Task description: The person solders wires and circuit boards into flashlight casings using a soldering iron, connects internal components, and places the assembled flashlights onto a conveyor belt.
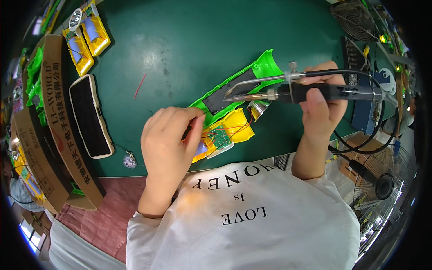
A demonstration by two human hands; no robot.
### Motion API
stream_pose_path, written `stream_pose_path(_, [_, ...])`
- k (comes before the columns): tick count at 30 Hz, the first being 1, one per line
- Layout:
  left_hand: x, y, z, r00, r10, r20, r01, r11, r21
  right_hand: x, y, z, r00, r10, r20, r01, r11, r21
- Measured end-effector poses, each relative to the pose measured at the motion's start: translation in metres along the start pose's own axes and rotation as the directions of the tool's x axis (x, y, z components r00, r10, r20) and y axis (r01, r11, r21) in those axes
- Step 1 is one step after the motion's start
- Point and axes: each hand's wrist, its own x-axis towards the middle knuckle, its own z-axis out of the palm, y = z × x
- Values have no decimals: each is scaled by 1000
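Observation:
My right hand (pixel 323 105) is closed round the dark handle of a soldering iron (pixel 303 93), which has a thin metal guide tube clamped along it. The iron's tip points left, over a bright green plastic shell (pixel 269 65) with a black rectangular panel (pixel 217 103) inside. My left hand (pixel 167 135) pinches the shell's near left end; its fingertips are partly hidden. Just below the shell lies a yellow housing half (pixel 240 125) with a green circuit board (pixel 220 138), red wires and a partly covered purple cell. A shiny reflector (pixel 259 108) sits at its right end.
Left of my hands are a phone (pixel 92 117), a small charm (pixel 129 160) and cardboard boxes (pixel 53 103). Two yellow housings (pixel 95 36) lie at the far left, and a red wire (pixel 140 86) on the green table (pixel 180 58). A blue soldering station (pixel 365 110) and fan (pixel 384 186) stand right.

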Motion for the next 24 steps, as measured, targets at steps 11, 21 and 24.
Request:
stream_pose_path(11, [8, 2, -10, 980, -110, 164, 100, 993, 65, -2, 7, 6, 988, 82, 134, -52, 976, -213])
stream_pose_path(21, [11, 9, -10, 964, -210, 165, 212, 977, 6, 2, 17, 8, 990, -37, 133, 49, 995, -87])
stream_pose_path(24, [12, 8, -10, 963, -203, 176, 194, 979, 66, -1, 17, 11, 992, -2, 124, 8, 999, -50])
